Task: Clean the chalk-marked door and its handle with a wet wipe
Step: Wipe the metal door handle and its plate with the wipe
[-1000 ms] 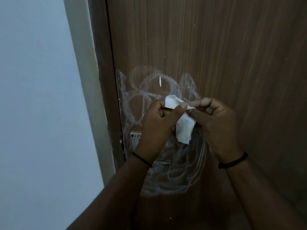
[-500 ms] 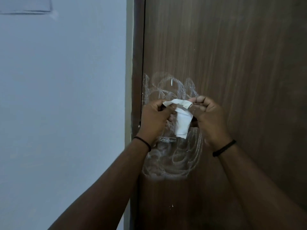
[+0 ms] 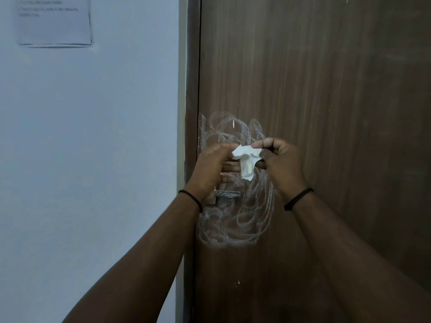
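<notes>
A brown wooden door (image 3: 326, 89) fills the right side, with white chalk scribbles (image 3: 247, 220) near its left edge. The metal door handle (image 3: 227, 194) shows partly below my left hand, chalk on it too. A crumpled white wet wipe (image 3: 247, 159) hangs between both hands in front of the scribbles. My left hand (image 3: 214, 166) pinches its left end and my right hand (image 3: 282, 164) pinches its right end. The wipe is stretched a little between them, away from the door surface as far as I can tell.
A pale wall (image 3: 93, 159) lies to the left of the brown door frame (image 3: 192, 66). A sheet of paper (image 3: 54, 22) is stuck on the wall at the top left. Each wrist wears a black band.
The view has shifted so more wall shows at left. Both hands have kept the wipe and pulled its ends slightly apart; the wipe looks more bunched now.
</notes>
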